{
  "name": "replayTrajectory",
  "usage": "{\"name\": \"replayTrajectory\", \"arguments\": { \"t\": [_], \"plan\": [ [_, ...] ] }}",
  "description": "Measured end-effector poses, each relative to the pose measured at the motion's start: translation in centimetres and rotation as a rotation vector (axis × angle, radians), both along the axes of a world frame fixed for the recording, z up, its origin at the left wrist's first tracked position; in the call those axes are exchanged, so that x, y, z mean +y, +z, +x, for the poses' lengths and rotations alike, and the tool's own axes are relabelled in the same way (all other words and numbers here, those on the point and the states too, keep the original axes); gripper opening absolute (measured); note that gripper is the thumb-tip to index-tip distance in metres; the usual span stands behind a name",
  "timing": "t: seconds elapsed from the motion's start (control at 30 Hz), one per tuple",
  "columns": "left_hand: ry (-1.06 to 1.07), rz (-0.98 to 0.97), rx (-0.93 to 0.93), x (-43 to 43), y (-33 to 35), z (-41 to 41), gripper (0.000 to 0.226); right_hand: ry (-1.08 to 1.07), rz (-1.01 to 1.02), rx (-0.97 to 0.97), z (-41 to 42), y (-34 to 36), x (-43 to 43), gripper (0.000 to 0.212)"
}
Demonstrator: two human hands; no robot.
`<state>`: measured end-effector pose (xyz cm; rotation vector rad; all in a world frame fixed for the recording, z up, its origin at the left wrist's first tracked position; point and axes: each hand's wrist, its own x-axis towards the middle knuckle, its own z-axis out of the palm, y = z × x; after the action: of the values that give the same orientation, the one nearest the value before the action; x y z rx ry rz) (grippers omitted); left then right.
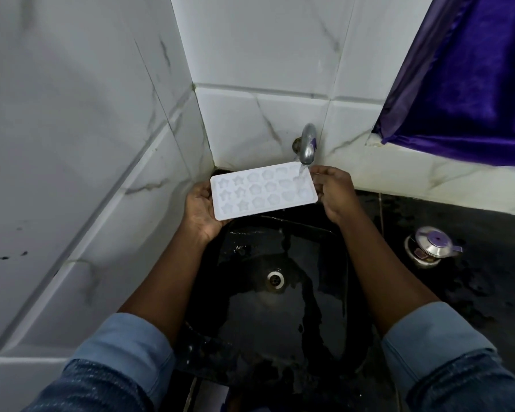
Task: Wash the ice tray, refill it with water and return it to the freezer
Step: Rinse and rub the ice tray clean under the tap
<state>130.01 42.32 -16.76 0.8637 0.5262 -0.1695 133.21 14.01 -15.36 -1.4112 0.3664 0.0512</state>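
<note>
A white ice tray (262, 191) with star and flower shaped moulds is held flat above a black sink (333, 263). My left hand (201, 211) grips its left short end from below. My right hand (335, 193) pinches its right short end. A metal tap (307, 144) on the tiled wall runs water onto the tray's right-hand moulds, and water spills off into the sink.
White marbled tile walls close in on the left and behind the sink. A purple curtain (470, 81) hangs at the upper right. On the dark wet counter to the right stands a small steel lidded pot (431, 245). The sink drain (275, 279) lies below the tray.
</note>
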Motion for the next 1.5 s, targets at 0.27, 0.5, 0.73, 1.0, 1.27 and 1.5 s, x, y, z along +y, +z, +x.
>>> {"name": "replayTrajectory", "arguments": {
  "t": [0.27, 0.5, 0.73, 1.0, 1.27, 1.5],
  "plan": [
    [0.037, 0.038, 0.017, 0.9, -1.7, -1.7, 0.038, 0.031, 0.003, 0.034, -1.0, -1.9, 0.1, 0.023],
    [0.041, 0.0, 0.037, 0.9, -2.8, -3.1, 0.04, 0.029, 0.036, 0.074, -2.3, -3.1, -0.2, 0.018],
    [0.042, -0.046, 0.033, 0.5, -3.6, -5.0, 0.026, 0.077, -0.07, 0.099, -3.2, -4.1, -0.9, 0.013],
    [-0.03, -0.092, 0.077, -3.0, -4.1, -5.8, 0.047, -0.021, -0.12, 0.126, -4.0, -4.7, -3.7, 0.013],
    [-0.103, -0.087, 0.038, -7.8, -1.7, -3.3, 0.033, -0.17, -0.101, 0.098, -3.1, -3.2, -7.4, 0.009],
    [-0.167, -0.124, 0.023, -10.9, -0.1, 0.1, 0.032, -0.304, -0.191, 0.034, -1.4, -0.7, -9.0, 0.009]
  ]
}}
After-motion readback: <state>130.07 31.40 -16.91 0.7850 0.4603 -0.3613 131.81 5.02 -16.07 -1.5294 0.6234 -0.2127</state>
